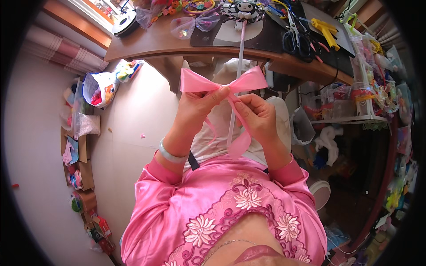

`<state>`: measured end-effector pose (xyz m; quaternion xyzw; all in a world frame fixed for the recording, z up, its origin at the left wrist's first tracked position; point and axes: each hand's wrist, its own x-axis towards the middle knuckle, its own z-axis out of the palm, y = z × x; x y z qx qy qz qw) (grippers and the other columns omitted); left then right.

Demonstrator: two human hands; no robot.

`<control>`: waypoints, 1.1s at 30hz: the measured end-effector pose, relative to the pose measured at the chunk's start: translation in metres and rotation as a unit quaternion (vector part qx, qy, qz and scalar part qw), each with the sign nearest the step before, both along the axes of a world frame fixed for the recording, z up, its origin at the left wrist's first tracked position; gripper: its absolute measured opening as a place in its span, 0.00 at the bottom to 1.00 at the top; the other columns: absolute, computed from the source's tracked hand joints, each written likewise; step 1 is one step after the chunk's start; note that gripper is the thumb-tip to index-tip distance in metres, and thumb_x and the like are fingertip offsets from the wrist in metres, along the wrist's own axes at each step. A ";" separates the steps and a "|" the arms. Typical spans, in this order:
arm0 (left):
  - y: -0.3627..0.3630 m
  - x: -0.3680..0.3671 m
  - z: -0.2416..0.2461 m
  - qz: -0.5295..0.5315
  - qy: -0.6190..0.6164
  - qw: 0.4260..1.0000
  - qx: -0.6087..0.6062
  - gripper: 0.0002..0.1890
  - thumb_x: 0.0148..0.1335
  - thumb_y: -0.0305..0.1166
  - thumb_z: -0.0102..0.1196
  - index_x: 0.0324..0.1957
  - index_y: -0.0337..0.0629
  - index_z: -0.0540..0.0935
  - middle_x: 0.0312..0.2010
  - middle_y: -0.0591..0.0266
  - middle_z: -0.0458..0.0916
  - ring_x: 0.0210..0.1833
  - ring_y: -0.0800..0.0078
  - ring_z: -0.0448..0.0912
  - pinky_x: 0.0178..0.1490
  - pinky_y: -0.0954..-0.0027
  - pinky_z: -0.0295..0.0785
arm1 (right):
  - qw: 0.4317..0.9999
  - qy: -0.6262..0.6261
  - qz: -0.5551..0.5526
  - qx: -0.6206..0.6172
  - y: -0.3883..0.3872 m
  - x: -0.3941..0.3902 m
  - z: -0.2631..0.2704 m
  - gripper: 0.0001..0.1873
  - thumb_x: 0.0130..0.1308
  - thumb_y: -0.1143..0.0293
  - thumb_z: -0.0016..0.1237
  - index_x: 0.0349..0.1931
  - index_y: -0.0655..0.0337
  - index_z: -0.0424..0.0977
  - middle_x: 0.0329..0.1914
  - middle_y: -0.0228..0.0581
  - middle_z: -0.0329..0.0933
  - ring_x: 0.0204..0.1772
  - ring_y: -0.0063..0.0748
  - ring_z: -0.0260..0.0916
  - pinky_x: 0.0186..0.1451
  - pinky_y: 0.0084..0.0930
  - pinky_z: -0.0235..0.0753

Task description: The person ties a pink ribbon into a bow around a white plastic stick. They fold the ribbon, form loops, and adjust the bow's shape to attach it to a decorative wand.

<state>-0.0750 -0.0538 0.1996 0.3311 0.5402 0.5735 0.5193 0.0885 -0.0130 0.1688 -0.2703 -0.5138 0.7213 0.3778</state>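
A pink satin ribbon bow point(248, 79) is held up before me, its two loops spread to the sides. My left hand point(203, 103) pinches it at the center, thumb over the knot. My right hand point(254, 114) grips a ribbon tail just below the center, between thumb and fingers. The wide end of that tail hangs over my lap, and a narrower tail hangs by my left hand. A translucent plastic stick point(241, 56) runs from the desk edge down behind the bow; its upper end lies at a black-and-white character decoration point(245, 8) on the desk.
On the wooden desk point(149, 43) lie scissors point(294, 36), a yellow glue gun point(326, 31), pink-handled pliers point(319, 51), a ribbon spool point(125, 24) and small plastic bags point(183, 28). A white wire shelf point(352, 119) with craft supplies stands right. Boxes point(87, 174) line the left wall.
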 end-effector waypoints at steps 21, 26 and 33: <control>0.009 -0.008 0.015 -0.065 0.047 0.996 0.023 0.09 0.56 0.29 0.59 0.37 0.34 0.81 0.25 0.71 0.76 0.26 0.87 0.68 0.29 0.83 0.61 | 0.997 -0.007 -0.035 0.062 0.001 0.005 0.002 0.07 0.61 0.75 0.48 0.39 0.68 0.73 0.30 0.29 0.75 0.33 0.12 0.68 0.35 0.10 0.67; 0.012 -0.003 0.008 -0.077 0.020 0.996 0.032 0.12 0.56 0.30 0.58 0.40 0.32 0.80 0.32 0.66 0.79 0.34 0.83 0.74 0.37 0.80 0.68 | 0.993 -0.030 -0.039 0.103 0.006 0.007 -0.006 0.10 0.62 0.72 0.49 0.42 0.66 0.71 0.33 0.30 0.75 0.34 0.13 0.68 0.36 0.12 0.69; 0.016 0.001 0.009 -0.103 0.048 0.990 0.087 0.13 0.56 0.30 0.59 0.40 0.33 0.79 0.35 0.62 0.80 0.37 0.80 0.75 0.41 0.78 0.70 | 0.998 0.047 -0.048 0.011 0.017 0.000 0.007 0.14 0.62 0.69 0.49 0.46 0.66 0.69 0.38 0.33 0.73 0.38 0.17 0.68 0.42 0.17 0.69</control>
